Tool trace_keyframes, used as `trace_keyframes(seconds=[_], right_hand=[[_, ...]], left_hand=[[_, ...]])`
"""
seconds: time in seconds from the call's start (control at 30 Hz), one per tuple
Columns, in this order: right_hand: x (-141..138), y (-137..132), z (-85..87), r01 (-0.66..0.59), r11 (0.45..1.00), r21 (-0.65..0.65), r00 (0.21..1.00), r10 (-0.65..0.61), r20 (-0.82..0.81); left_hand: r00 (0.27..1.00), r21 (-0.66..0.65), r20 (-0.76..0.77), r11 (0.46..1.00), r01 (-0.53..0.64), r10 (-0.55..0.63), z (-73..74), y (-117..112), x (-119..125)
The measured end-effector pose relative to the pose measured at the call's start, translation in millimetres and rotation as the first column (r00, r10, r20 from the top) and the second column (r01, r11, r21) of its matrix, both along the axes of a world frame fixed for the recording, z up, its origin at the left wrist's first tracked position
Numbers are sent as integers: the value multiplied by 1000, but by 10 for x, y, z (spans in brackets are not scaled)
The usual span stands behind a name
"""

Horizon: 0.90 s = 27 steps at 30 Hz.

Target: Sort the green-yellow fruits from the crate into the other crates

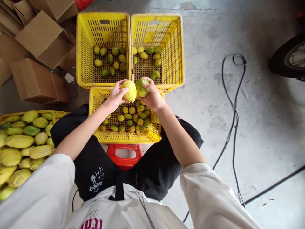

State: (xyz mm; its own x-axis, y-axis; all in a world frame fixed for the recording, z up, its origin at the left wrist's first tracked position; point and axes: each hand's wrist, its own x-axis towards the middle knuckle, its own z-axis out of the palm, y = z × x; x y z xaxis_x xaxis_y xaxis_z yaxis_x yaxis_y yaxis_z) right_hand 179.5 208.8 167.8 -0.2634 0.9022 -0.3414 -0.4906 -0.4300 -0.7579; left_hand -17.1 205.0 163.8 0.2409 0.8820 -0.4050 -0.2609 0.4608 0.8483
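Note:
My left hand (117, 97) is closed around a yellow lemon (130, 91). Right beside it, my right hand (153, 95) grips a green lemon (142, 88). Both fruits are held up over the near yellow crate (126, 139), which has many yellow and green lemons across its bottom and is partly hidden by my hands. Beyond my hands stand two more yellow crates side by side, the far left crate (82, 47) and the far right crate (176, 51). Each of those has several lemons on its floor.
A crate heaped with lemons (20, 141) stands to my left. Cardboard boxes (39, 38) are piled at the upper left. A red plastic stool (125, 163) sits between my legs. Black cable (234, 111) loops over the concrete floor at right, near a wheel (292, 57).

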Motion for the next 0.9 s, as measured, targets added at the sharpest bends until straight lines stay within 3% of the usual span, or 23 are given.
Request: trace_keyframes(seconds=[0.23,0.4,0.6,0.73,0.9], right_hand=[[92,52,-33,-2,999,52,999,0,42],[35,15,-59,8,997,80,997,-14,77],[-41,-13,-29,27,992,123,992,-43,122],[-11,16,11,-7,993,114,999,3,39],[67,42,7,-34,992,120,993,48,-112]], left_hand=[[997,62,-72,998,13,-9,-164,34,-42],[999,40,-48,999,19,-17,-73,25,1],[987,-15,50,988,151,-150,-5,6,-38],[983,14,3,983,182,-182,-60,32,-86],[991,72,-86,991,112,-106,-49,68,-83]])
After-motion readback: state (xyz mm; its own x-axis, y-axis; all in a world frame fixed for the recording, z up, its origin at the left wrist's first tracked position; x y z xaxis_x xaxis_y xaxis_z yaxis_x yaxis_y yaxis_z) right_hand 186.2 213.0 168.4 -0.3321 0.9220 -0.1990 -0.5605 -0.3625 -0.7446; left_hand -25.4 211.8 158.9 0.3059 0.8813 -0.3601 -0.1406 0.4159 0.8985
